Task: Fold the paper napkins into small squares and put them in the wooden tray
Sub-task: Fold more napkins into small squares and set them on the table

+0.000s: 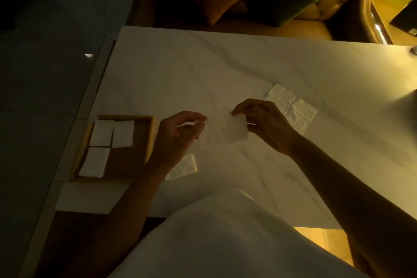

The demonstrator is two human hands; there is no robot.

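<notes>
White clothing (225, 237) on the person's body fills the bottom of the view, nearest the camera. Above it I see two bare hands raised over a pale marble worktop (191, 70) in dim yellow light.

The right hand (261, 124) has its grip pinched on the upper right corner of a partly folded white napkin (225, 132), thumb against fingertips. The left hand (178, 135) has its grip pinched on the napkin's left edge with curled fingers, though shadow makes the exact contact hard to read. The napkin hangs between them, clear of the worktop and just right of the wooden tray (153, 128).

The tray sits near the worktop's left edge. It holds three folded squares (101, 133): two side by side at the far end and one nearer. The tray's right half is bare. Two glossy crinkled sheets (291, 108) lie touching each other just beyond the right hand, and a third sheet (184, 167) lies beside the left wrist. I cannot tell whether these are wrappers or unfolded napkins.

My worries are these. Folding thin paper in mid-air, the edges may not line up, and the square may come out lopsided. If the two pinches pull apart, the paper may tear. The poor light makes edges hard to judge. The left forearm, sweeping toward the tray, may drag the nearby sheet or nudge the tray toward the edge.
</notes>
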